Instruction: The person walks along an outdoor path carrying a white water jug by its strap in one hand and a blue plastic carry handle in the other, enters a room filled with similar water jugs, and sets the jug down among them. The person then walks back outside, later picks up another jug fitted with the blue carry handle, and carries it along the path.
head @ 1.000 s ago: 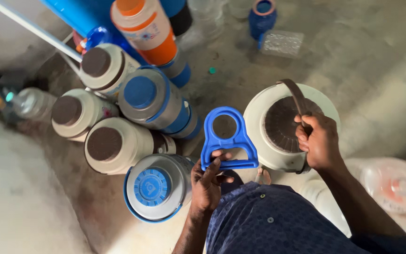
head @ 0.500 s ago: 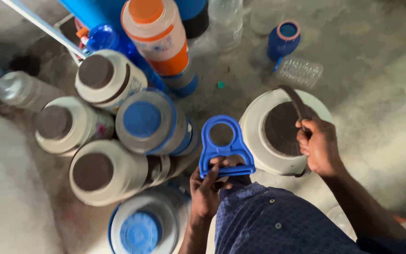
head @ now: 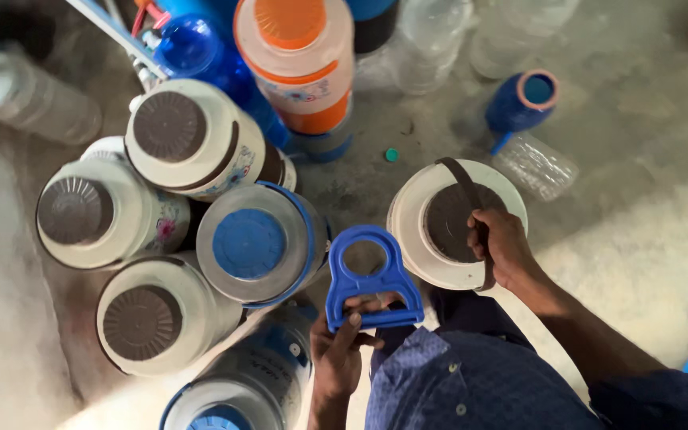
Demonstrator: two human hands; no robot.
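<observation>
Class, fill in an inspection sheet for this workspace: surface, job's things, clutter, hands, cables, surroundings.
Surface: bare grey concrete floor, dusty.
Job's things: blue plastic handle; white jug with brown lid and dark strap.
Clutter: stacked white and blue jugs, orange-capped jug, clear bottles, blue cup, small green cap.
Hands: left hand grips the blue handle's bar; right hand holds the strap on the white jug.
Cables: nothing seen.
Surroundings: white rod at top left.

view shifted down-left | blue handle [head: 373, 285] raised slightly | jug cluster nearer
</observation>
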